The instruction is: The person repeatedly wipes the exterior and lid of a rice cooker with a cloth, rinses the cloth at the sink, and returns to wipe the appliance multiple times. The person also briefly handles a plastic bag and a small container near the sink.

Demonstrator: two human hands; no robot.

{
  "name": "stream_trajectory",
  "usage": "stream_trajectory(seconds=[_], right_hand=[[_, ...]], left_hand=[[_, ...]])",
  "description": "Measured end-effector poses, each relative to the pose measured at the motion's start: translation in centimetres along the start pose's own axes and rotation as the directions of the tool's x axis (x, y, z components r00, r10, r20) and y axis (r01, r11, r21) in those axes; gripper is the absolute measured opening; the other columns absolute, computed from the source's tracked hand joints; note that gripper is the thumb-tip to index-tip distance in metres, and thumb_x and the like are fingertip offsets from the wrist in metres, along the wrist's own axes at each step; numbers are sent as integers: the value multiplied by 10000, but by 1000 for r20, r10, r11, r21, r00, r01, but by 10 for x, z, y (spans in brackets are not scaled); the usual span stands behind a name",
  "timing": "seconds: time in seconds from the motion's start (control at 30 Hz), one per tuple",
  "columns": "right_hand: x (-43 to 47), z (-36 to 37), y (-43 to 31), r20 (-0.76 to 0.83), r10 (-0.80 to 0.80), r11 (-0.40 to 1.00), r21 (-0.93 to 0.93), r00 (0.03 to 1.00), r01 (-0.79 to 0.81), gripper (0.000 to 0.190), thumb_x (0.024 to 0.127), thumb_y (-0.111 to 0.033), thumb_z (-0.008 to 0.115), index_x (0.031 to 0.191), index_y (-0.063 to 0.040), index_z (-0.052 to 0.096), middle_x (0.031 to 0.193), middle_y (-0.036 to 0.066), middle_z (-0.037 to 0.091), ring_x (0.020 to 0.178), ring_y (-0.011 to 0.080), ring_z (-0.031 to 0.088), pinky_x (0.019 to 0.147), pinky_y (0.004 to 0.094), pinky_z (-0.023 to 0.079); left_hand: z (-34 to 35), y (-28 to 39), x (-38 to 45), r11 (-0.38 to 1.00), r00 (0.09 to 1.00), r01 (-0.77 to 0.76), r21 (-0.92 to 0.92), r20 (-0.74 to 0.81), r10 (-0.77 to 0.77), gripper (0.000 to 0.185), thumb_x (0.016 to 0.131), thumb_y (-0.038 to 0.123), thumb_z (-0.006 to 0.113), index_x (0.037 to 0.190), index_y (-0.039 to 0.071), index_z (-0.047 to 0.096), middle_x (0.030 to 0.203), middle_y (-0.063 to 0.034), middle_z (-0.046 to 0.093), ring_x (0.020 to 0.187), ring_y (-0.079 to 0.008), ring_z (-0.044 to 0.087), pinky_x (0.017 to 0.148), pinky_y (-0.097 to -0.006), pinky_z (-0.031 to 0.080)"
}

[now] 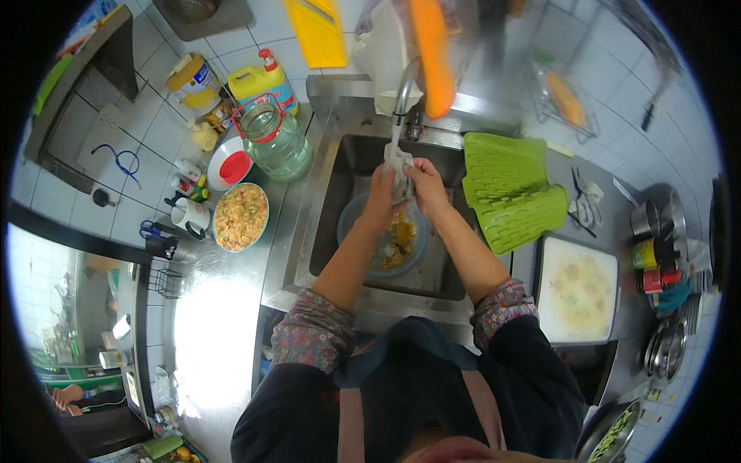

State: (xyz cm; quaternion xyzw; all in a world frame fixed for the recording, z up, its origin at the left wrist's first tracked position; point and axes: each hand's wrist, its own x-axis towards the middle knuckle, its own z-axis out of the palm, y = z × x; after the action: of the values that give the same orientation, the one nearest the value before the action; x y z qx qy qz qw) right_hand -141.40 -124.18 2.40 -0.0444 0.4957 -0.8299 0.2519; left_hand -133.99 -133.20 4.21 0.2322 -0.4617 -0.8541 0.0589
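Observation:
Under the stream from a curved metal faucet point(407, 87), both my hands hold a wet whitish-grey cloth point(400, 173). My left hand point(380, 195) grips its left side, and my right hand point(427, 184) has its fingers on the right side. Below them, a translucent plastic basin point(418, 254) sits in the stainless steel sink point(457, 272). Yellow-brown food scraps point(399, 240) and some water lie inside it. My forearms hide part of the basin's sides.
Left of the sink are a big glass jar point(278, 150) with a red rim and a bowl of mixed food point(241, 217). To the right, a green drying mat point(515, 197) lies bent beside a white cutting board point(577, 292). Orange and yellow utensils, including a yellow slicer point(318, 35), hang behind.

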Motion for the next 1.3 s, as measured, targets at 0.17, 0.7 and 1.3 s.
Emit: stream_trajectory(seconds=[0.17,0.7,1.3], right_hand=[[10,-2,58,62,-353,679,-669,933,302,170,865,-117,566,1015,-54,519,941,129,588,787,296,600,688,403,473],[34,-3,73,-33,-285,280,-959,958,51,269,850,-285,556,1001,-63,539,906,235,611,834,437,592,728,498,478],[-36,43,108,-3,-136,450,-891,991,59,310,930,-362,445,1072,-96,518,820,213,628,799,381,630,704,489,462]], left_hand=[[-23,-19,51,871,965,250,-423,39,-258,441,932,474,456,1190,117,471,1141,-83,532,1012,-237,547,839,-411,466],[-52,-65,43,818,913,378,-433,25,-408,357,939,392,447,1090,96,576,993,-93,626,909,-254,595,814,-401,494],[-105,-59,57,788,897,369,-493,-35,-441,539,901,529,462,1250,118,466,1194,-114,537,1065,-284,531,944,-447,420]])
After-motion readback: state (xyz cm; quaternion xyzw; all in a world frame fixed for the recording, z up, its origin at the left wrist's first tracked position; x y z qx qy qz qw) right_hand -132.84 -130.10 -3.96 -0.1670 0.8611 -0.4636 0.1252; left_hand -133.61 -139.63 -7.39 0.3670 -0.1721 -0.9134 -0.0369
